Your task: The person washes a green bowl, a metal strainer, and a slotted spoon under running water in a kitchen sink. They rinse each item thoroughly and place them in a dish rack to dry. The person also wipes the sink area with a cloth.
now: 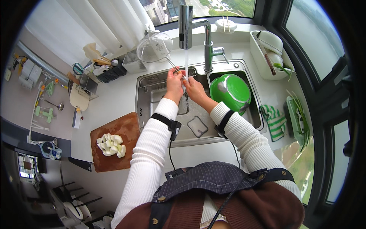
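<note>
Water runs from the chrome faucet (186, 28) onto my two hands, held close together over the steel sink (154, 134). My left hand (175, 84) is closed around the handle of a round wire mesh strainer (153, 47), whose basket hangs over the sink's back edge. Against that handle, under the stream, are the fingers of my right hand (196, 90); whether they grip it or only touch it I cannot tell. A green bowl (233, 90) lies upside down in the smaller basin on the right. A small rectangular mesh piece (197, 126) rests on the sink floor.
At left, white vegetable chunks (111, 145) lie on a brown cutting board (100, 163). Behind it stand a knife rack (88, 86) and a black utensil holder (111, 73). A white dish tub (266, 68), a striped cloth (274, 123) and a green tray (293, 120) are at right.
</note>
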Motion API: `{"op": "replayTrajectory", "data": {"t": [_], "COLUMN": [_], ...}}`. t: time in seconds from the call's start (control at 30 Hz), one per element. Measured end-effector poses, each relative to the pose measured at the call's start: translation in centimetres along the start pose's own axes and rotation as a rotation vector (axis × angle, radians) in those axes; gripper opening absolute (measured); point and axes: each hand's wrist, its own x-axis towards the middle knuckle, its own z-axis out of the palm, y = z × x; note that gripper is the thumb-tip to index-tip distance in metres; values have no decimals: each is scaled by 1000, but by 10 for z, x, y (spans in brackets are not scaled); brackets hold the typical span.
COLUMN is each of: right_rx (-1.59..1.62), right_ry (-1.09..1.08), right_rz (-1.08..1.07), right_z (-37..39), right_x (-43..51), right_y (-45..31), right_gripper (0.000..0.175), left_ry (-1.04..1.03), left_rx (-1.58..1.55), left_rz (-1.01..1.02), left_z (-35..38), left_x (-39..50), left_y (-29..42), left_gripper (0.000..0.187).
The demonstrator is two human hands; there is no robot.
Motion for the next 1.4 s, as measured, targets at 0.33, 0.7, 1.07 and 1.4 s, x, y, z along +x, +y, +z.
{"op": "replayTrajectory", "data": {"t": [0.33,0.7,1.07,1.4], "right_rx": [48,-65,196,-256], "right_ry": [-203,-170,140,158], "right_rz": [-130,213,476,430], "right_z": [-57,-218,-234,-203], "right_x": [-58,-194,-239,-202], "right_y": [18,78,147,221], "right_gripper": [33,25,19,28], "left_ry": [-31,-525,-451,-280], "left_rx": [225,281,292,270], "left_rz": [-250,-467,-491,-472], "left_z": [5,28,-13,-67], "left_x": [-87,-210,-233,-246], "left_y": [6,0,2,8], "left_gripper": [33,38,26,24]}}
